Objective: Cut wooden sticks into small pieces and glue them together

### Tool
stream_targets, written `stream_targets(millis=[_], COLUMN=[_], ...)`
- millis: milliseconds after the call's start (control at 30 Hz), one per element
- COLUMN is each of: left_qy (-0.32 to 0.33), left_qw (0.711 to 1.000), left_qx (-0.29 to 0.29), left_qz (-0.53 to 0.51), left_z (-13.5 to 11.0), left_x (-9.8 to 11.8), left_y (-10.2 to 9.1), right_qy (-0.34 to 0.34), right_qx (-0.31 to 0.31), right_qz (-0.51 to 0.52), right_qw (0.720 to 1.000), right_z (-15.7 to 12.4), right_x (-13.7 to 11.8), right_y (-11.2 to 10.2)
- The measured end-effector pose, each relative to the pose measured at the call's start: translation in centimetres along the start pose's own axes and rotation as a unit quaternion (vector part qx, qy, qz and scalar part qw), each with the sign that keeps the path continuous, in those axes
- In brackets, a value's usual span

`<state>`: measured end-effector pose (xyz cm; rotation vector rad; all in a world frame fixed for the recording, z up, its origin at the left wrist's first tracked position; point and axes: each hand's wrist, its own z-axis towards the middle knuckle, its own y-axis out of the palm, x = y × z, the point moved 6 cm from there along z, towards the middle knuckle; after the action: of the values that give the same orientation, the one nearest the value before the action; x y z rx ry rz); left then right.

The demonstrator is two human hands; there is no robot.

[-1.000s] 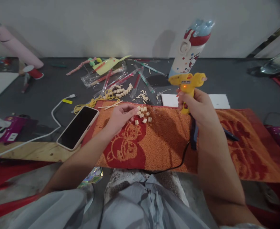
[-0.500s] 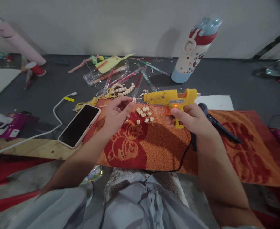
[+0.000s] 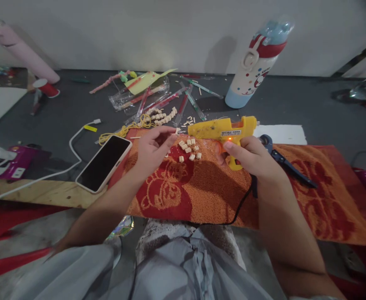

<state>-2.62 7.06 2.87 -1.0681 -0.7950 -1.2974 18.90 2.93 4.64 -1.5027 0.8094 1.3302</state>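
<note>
My right hand (image 3: 243, 154) grips a yellow glue gun (image 3: 215, 127), its small light glowing orange and its nozzle pointing left. Between the fingertips of my left hand (image 3: 156, 146) is a small pale wooden piece (image 3: 177, 131), right at the nozzle tip; whether they touch I cannot tell. Below the nozzle, several small bundles of pale wooden sticks (image 3: 188, 149) lie on an orange and red towel (image 3: 223, 187). Behind my left hand sit longer joined rows of the same pale pieces (image 3: 165, 118).
A phone (image 3: 104, 164) lies left of my left arm, near a white cable (image 3: 73, 146). Yellow cord (image 3: 120, 133) and wrapped sticks (image 3: 143, 102) lie farther back. A white bottle (image 3: 248, 71) stands behind the glue gun. Dark-handled pliers or scissors (image 3: 292, 168) rest right of my right wrist.
The glue gun's nozzle and the small wooden piece in my left fingers have come together, the piece shifting slightly right. The bundles on the towel stay in place.
</note>
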Motion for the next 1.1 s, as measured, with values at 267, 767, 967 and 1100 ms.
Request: stream_targets(millis=[267, 767, 967, 1100], left_qy=[0.009, 0.015, 0.028, 0.026], left_qw=[1.000, 0.999, 0.999, 0.999], left_qx=[-0.002, -0.002, 0.000, 0.004], left_qz=[0.014, 0.033, 0.022, 0.039], left_z=[0.00, -0.06, -0.05, -0.07], left_x=[0.19, 0.11, 0.24, 0.09], left_y=[-0.12, -0.18, -0.18, -0.19], right_qy=[0.020, 0.023, 0.014, 0.008], right_qx=[0.007, 0.009, 0.014, 0.002], right_qz=[0.009, -0.010, 0.001, 0.012], right_qw=[1.000, 1.000, 1.000, 1.000], right_z=[-0.05, -0.03, -0.06, -0.13], right_x=[0.15, -0.25, -0.51, -0.37], right_y=[-0.11, -0.16, -0.32, -0.15])
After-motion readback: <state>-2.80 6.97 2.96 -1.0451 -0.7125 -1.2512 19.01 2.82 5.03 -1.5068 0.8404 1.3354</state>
